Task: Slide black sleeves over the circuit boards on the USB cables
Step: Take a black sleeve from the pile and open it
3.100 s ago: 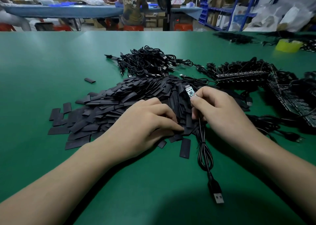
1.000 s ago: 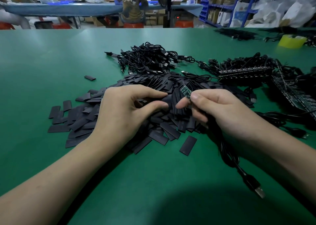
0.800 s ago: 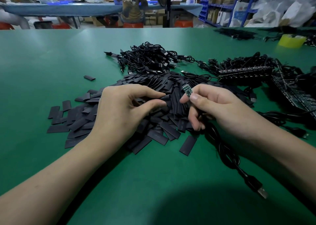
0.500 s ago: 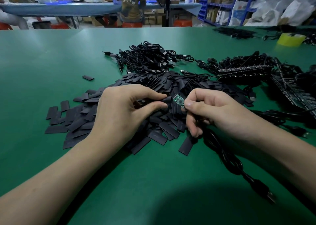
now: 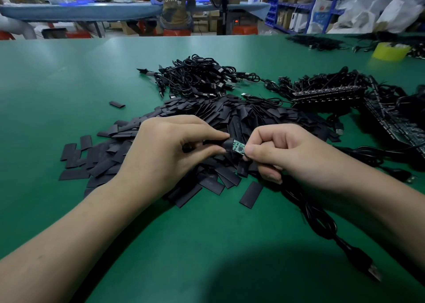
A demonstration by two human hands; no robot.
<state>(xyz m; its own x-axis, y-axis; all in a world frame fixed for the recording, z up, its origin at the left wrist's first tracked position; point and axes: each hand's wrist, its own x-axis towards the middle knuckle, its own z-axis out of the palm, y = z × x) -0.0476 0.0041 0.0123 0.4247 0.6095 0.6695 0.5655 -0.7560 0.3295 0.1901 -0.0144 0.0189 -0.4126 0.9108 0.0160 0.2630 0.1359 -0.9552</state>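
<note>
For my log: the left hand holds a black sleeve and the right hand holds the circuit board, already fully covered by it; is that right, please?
Not fully covered: the head view shows the circuit board mostly bare, the black sleeve only at its end. The left hand and right hand are as stated.

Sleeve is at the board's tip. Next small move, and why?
Probably slide the sleeve rightward over the circuit board: the left hand pinches it with its mouth at the board's tip, most of the green board shows bare, and the right hand pinches the board's other end.
</note>
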